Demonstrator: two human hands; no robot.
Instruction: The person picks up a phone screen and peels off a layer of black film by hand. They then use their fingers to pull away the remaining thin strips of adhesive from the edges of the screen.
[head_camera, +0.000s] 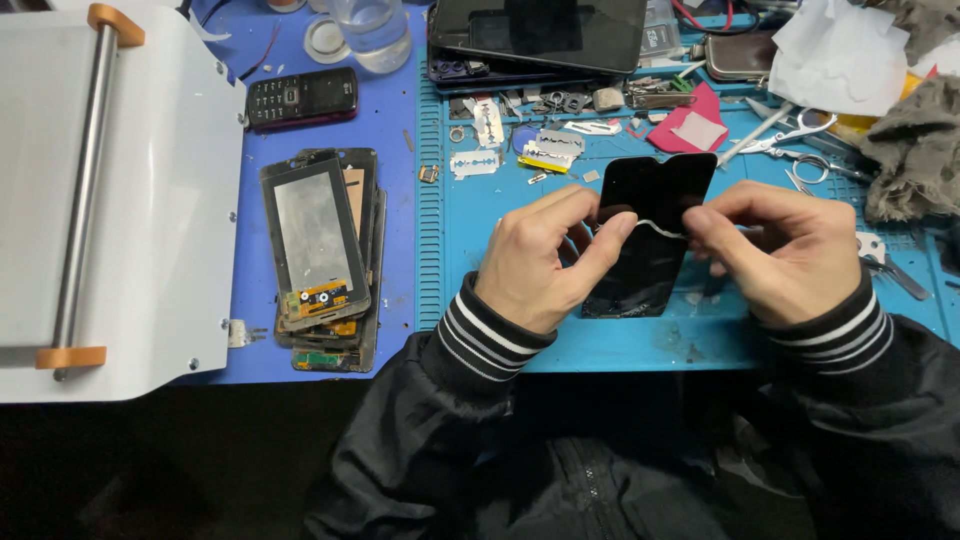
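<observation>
A black phone screen panel (650, 200) lies on the blue work mat (600, 345) in front of me. My left hand (540, 255) and my right hand (775, 245) hover just over it. Both pinch the ends of a thin white strip (655, 226) stretched between their fingertips across the panel. The lower part of the panel shines with smears. Both wrists wear black sleeves with striped cuffs.
A stack of dismantled phone screens (325, 260) lies to the left, with a small black keypad phone (300, 97) behind it. A white machine with a metal roller (90, 190) fills the far left. Razor blades (475, 163), scissors (790, 135), a tablet (545, 30) and rags (915, 150) crowd the back.
</observation>
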